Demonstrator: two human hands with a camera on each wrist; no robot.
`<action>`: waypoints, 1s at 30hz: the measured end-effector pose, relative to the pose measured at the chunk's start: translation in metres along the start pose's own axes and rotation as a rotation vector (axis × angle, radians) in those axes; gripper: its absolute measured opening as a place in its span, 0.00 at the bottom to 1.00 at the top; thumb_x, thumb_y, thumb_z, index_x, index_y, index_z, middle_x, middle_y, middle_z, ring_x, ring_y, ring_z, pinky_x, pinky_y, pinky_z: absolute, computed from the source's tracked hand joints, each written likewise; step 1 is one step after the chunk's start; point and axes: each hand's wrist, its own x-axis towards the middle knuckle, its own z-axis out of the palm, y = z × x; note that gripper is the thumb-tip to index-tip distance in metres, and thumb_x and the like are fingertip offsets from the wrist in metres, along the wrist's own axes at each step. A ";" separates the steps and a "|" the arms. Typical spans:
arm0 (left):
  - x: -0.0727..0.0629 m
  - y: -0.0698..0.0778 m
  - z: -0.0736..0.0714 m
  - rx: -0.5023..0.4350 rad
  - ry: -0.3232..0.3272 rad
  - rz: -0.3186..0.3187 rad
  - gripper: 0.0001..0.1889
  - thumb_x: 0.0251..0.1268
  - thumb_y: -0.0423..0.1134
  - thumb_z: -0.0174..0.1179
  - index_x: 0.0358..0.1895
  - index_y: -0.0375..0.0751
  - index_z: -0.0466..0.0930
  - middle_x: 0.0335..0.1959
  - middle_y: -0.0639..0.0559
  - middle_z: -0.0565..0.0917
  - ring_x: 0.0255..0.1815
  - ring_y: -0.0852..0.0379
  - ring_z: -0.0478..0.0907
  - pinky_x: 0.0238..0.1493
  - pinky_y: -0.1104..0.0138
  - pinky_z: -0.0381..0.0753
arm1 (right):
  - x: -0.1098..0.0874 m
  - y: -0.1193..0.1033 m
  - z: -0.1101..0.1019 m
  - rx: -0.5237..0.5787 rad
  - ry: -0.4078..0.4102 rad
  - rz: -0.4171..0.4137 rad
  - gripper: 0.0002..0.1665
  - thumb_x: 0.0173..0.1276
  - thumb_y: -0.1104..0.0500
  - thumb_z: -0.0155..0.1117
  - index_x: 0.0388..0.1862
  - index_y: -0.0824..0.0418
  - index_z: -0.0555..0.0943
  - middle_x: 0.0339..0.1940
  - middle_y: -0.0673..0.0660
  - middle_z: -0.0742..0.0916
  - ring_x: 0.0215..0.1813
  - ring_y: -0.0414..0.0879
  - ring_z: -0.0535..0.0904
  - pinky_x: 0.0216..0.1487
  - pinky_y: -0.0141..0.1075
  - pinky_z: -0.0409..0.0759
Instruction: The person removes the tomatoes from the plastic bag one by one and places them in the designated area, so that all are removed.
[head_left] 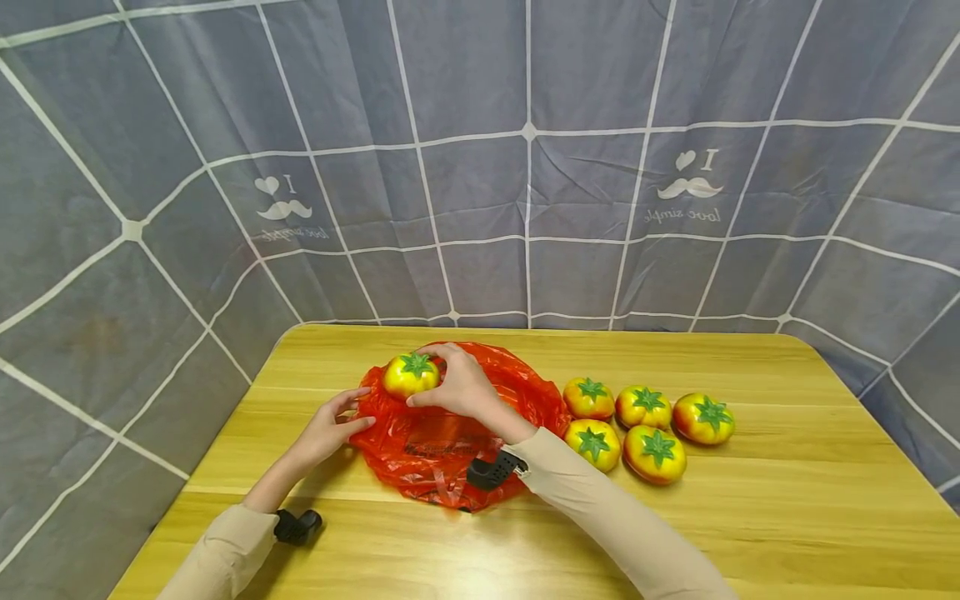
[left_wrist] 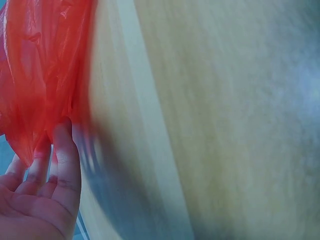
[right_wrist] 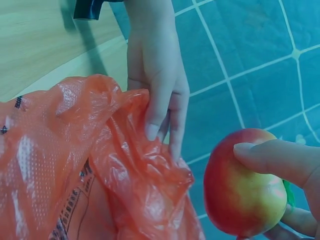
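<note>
A red plastic bag (head_left: 435, 450) lies spread with its mouth up on the wooden table. Over its left part my right hand (head_left: 459, 385) holds a toy tomato (head_left: 409, 379), yellow and red with a green star-shaped top. The right wrist view shows the thumb pressed on the tomato's side (right_wrist: 245, 190), the other fingers partly hidden behind it. At the bag's left edge my left hand (head_left: 326, 429) holds the rim, thumb on one side and fingers on the other. In the left wrist view the fingertips (left_wrist: 64, 131) overlap the thin red film.
To the right of the bag several more toy tomatoes (head_left: 657, 454) sit in a close group on the table (head_left: 787, 500). A grey curtain (head_left: 585, 183) with white grid lines hangs behind and at both sides. Each wrist carries a black camera mount (head_left: 297, 527).
</note>
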 end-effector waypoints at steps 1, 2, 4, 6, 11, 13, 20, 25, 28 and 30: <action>0.000 0.000 0.000 -0.003 0.001 0.002 0.28 0.65 0.32 0.58 0.67 0.26 0.63 0.56 0.28 0.72 0.48 0.43 0.78 0.40 0.73 0.80 | -0.001 0.000 -0.002 -0.004 0.000 -0.003 0.41 0.47 0.52 0.80 0.62 0.56 0.76 0.61 0.57 0.78 0.55 0.51 0.76 0.55 0.43 0.78; 0.000 0.000 0.000 -0.006 0.002 0.006 0.28 0.65 0.32 0.58 0.66 0.26 0.63 0.56 0.27 0.72 0.48 0.44 0.79 0.39 0.74 0.80 | -0.003 0.000 -0.003 -0.007 -0.001 -0.003 0.41 0.47 0.51 0.80 0.62 0.55 0.76 0.61 0.57 0.78 0.55 0.51 0.77 0.54 0.43 0.78; 0.000 0.000 0.000 -0.017 0.000 0.012 0.28 0.65 0.31 0.58 0.66 0.26 0.63 0.55 0.27 0.72 0.47 0.45 0.79 0.38 0.74 0.79 | -0.006 0.000 -0.006 -0.013 -0.001 -0.002 0.41 0.47 0.51 0.80 0.62 0.55 0.76 0.61 0.57 0.78 0.54 0.51 0.77 0.53 0.42 0.79; 0.000 0.000 -0.001 -0.020 -0.001 0.014 0.28 0.65 0.31 0.58 0.66 0.26 0.62 0.55 0.27 0.72 0.47 0.45 0.79 0.38 0.74 0.80 | -0.010 0.000 -0.010 -0.011 -0.002 -0.004 0.42 0.47 0.52 0.80 0.62 0.55 0.75 0.61 0.57 0.78 0.54 0.51 0.77 0.53 0.41 0.79; 0.000 0.000 0.000 -0.026 -0.003 0.007 0.29 0.65 0.32 0.58 0.67 0.26 0.62 0.55 0.27 0.72 0.46 0.47 0.79 0.37 0.74 0.80 | -0.020 0.001 -0.019 -0.004 0.003 -0.021 0.41 0.47 0.53 0.80 0.62 0.55 0.76 0.60 0.57 0.78 0.53 0.51 0.77 0.51 0.40 0.80; -0.001 0.000 -0.001 -0.022 -0.002 0.006 0.29 0.65 0.32 0.58 0.67 0.26 0.62 0.56 0.27 0.72 0.46 0.47 0.79 0.38 0.74 0.80 | -0.023 0.002 -0.022 -0.019 0.011 -0.038 0.40 0.47 0.53 0.80 0.61 0.55 0.76 0.60 0.57 0.78 0.53 0.50 0.77 0.52 0.41 0.79; -0.001 0.000 -0.001 -0.009 0.004 0.008 0.28 0.65 0.32 0.59 0.67 0.26 0.63 0.57 0.27 0.72 0.46 0.45 0.79 0.37 0.74 0.79 | -0.035 0.007 -0.030 -0.062 0.057 -0.069 0.40 0.46 0.54 0.80 0.60 0.55 0.76 0.59 0.56 0.79 0.56 0.52 0.76 0.57 0.46 0.77; -0.001 0.000 -0.001 -0.005 0.007 0.007 0.28 0.65 0.32 0.59 0.67 0.26 0.63 0.56 0.27 0.72 0.46 0.45 0.80 0.36 0.74 0.80 | -0.044 0.010 -0.037 -0.068 0.081 -0.065 0.40 0.45 0.54 0.81 0.60 0.54 0.77 0.57 0.55 0.80 0.57 0.55 0.76 0.57 0.48 0.76; -0.002 0.001 -0.001 -0.006 0.005 0.005 0.29 0.65 0.32 0.59 0.67 0.26 0.63 0.57 0.27 0.72 0.47 0.45 0.80 0.37 0.74 0.80 | -0.050 0.011 -0.041 -0.077 0.095 -0.069 0.41 0.45 0.54 0.81 0.61 0.53 0.77 0.57 0.55 0.80 0.56 0.55 0.76 0.57 0.48 0.76; -0.002 0.002 -0.001 -0.001 0.005 0.006 0.29 0.65 0.32 0.59 0.67 0.26 0.63 0.57 0.27 0.72 0.47 0.44 0.79 0.37 0.74 0.80 | -0.054 0.012 -0.044 -0.094 0.115 -0.077 0.41 0.45 0.53 0.81 0.61 0.53 0.76 0.57 0.54 0.79 0.57 0.54 0.76 0.57 0.49 0.77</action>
